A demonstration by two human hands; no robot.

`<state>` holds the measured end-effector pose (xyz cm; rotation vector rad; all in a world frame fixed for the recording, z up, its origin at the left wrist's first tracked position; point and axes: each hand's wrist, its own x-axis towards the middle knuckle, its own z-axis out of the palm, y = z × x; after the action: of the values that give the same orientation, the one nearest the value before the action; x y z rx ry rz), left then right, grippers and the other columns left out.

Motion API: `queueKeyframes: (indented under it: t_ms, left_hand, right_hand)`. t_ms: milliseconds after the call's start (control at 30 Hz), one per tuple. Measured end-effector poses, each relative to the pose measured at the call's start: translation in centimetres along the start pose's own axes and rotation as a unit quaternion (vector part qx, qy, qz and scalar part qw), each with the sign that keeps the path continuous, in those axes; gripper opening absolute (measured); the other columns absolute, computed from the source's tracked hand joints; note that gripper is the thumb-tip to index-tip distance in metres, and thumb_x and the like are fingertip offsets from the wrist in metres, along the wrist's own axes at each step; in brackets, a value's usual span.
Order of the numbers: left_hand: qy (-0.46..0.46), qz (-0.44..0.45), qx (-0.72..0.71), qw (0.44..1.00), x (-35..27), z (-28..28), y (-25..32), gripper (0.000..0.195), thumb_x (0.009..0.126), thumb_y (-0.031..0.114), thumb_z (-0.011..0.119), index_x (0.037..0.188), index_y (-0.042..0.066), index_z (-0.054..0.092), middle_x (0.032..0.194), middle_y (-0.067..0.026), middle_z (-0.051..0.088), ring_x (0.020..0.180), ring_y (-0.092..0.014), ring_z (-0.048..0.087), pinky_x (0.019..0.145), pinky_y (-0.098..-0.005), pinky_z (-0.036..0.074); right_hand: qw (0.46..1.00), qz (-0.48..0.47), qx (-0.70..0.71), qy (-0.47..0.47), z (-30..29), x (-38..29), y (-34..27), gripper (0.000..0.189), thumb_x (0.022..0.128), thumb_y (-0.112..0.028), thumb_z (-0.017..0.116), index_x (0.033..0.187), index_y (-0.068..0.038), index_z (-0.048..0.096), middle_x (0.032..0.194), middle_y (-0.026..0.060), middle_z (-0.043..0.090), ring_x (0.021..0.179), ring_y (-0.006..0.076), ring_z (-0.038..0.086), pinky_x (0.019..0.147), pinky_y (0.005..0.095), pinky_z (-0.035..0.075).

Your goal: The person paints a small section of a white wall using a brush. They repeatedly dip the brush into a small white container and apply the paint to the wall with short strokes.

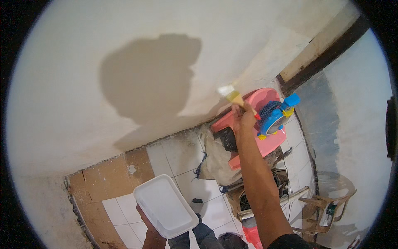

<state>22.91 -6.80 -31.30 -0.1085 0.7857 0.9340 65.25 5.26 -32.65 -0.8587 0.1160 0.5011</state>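
My right hand (244, 116) grips the wooden handle of a paintbrush (237, 98), whose red handle end shows below the fingers. White covers the bristles, which are blurred and close to the whitish wall (155, 18); whether they touch it I cannot tell. At the lower middle, my left hand (146, 219) holds a shallow white plastic tray (166, 204) from its left side and underneath, so most of the fingers are hidden. Inside the tray the surface looks white.
A pink plastic chair (273, 144) carries a blue fan (275, 123) beside the wall. Below it lie a beige sack (214, 158), a black plastic bag (228, 140) and a cardboard box (234, 202). Flattened cardboard (115, 174) covers floor tiles. A brown chair (329, 199) stands at right.
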Motion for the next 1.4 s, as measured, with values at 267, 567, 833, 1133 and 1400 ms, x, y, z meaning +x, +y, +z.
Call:
queueKeyframes:
  t_ms: [267, 567, 833, 1133, 1400]
  left_hand:
    - [-0.031, 0.032, 0.05, 0.998, 0.2, -0.9, 0.2, 0.087, 0.08, 0.075, 0.043, 0.14, 0.011, 0.038, 0.124, -0.0197, 0.056, 0.104, -0.042, 0.06, 0.084, -0.0603, 0.051]
    - [-0.02, 0.034, 0.024, 0.999, 0.1, -0.1, -0.3, 0.083, 0.083, 0.073, 0.04, 0.139, 0.011, 0.039, 0.124, -0.019, 0.056, 0.105, -0.04, 0.06, 0.084, -0.0571, 0.052]
    - [0.005, 0.005, 0.027, 1.0, 0.3, -0.6, -0.2, 0.083, 0.084, 0.073, 0.037, 0.139, 0.011, 0.039, 0.122, -0.0178, 0.057, 0.104, -0.039, 0.061, 0.085, -0.0555, 0.052]
    - [0.015, 0.09, 0.048, 0.995, -2.0, 5.3, 0.0, 0.059, 0.091, 0.058, 0.039, 0.124, 0.011, 0.051, 0.107, -0.0102, 0.063, 0.093, -0.028, 0.065, 0.078, -0.0447, 0.057]
    - [-0.082, 0.115, 0.09, 0.986, -3.9, 6.8, -0.3, 0.062, 0.092, 0.059, 0.034, 0.13, 0.013, 0.05, 0.121, -0.0091, 0.059, 0.108, -0.029, 0.059, 0.09, -0.0444, 0.052]
  right_hand:
    - [0.964, -0.222, -0.131, -0.061, 13.3, -3.7, -12.0, 0.02, 0.086, -0.009, 0.062, 0.102, 0.001, 0.055, 0.104, 0.0132, 0.059, 0.086, 0.0242, 0.064, 0.074, 0.0351, 0.059]
    - [0.952, -0.128, 0.138, -0.242, 13.5, -2.9, -13.9, 0.027, 0.095, -0.016, 0.056, 0.113, 0.003, 0.05, 0.11, 0.0161, 0.058, 0.104, 0.0309, 0.061, 0.098, 0.0431, 0.05]
    - [1.0, 0.008, 0.0, -0.004, -0.9, -1.1, 1.8, 0.028, 0.094, -0.017, 0.058, 0.117, -0.001, 0.052, 0.114, 0.0152, 0.06, 0.102, 0.0263, 0.063, 0.09, 0.0379, 0.054]
    - [0.976, -0.162, -0.091, -0.117, 16.9, -4.9, -16.0, 0.02, 0.089, -0.008, 0.059, 0.104, 0.004, 0.055, 0.093, 0.014, 0.064, 0.078, 0.0257, 0.067, 0.075, 0.0376, 0.059]
    - [0.949, -0.186, 0.11, -0.229, 21.3, -6.9, -23.4, 0.034, 0.093, -0.014, 0.056, 0.12, 0.004, 0.047, 0.114, 0.0171, 0.058, 0.109, 0.0311, 0.06, 0.097, 0.0417, 0.051]
